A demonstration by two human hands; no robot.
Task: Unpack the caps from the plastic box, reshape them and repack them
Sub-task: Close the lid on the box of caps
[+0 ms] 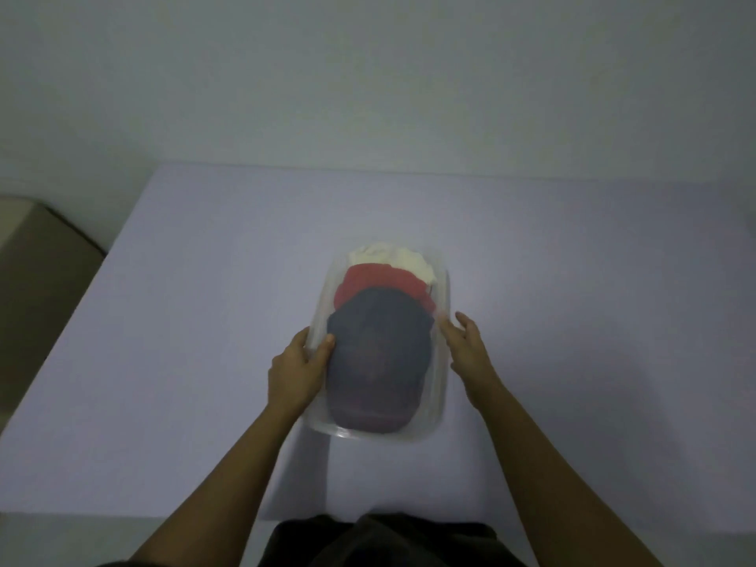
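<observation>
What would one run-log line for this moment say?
stage: caps not yet unpacked | plastic box: on table, holds white cap, red cap, dark cap | left hand: grips left rim | right hand: fingers straight, at right wall

Person's own view: two bare arms and dark clothing

The left forearm (229,476) and the right forearm (552,464) are uncovered down to the left hand (296,372) and the right hand (470,354). At the lower edge shows a dark, almost black garment (368,542) with soft folds; its kind is unclear.
</observation>
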